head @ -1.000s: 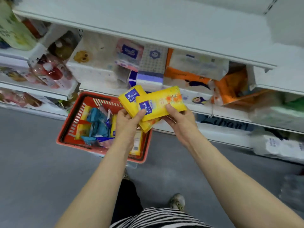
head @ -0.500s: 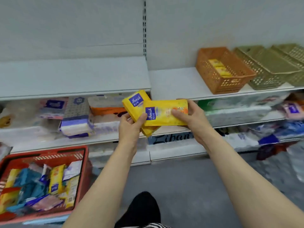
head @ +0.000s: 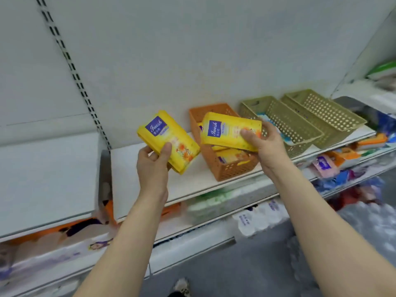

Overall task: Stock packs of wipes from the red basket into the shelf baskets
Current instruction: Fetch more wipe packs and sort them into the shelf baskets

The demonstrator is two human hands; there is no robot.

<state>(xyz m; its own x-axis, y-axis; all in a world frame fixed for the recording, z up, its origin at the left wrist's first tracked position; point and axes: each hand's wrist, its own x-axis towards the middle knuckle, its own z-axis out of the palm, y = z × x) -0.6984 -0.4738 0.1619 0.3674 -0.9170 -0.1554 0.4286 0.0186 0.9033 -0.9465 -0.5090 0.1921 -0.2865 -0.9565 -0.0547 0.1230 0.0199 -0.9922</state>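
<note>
My left hand grips a yellow pack of wipes with a blue label, held tilted in front of the white shelf. In my right hand is a second yellow pack, held over the orange shelf basket. That basket holds more yellow packs. The red basket is out of view.
Two olive perforated baskets stand to the right of the orange one on the same shelf. Lower shelves carry packs of tissue and wipes. The grey floor lies below. A slotted upright runs up the back wall.
The view swung up and right, away from the red basket. My hands separated the two yellow packs and rose to the shelf; the right one now hangs over the orange basket.
</note>
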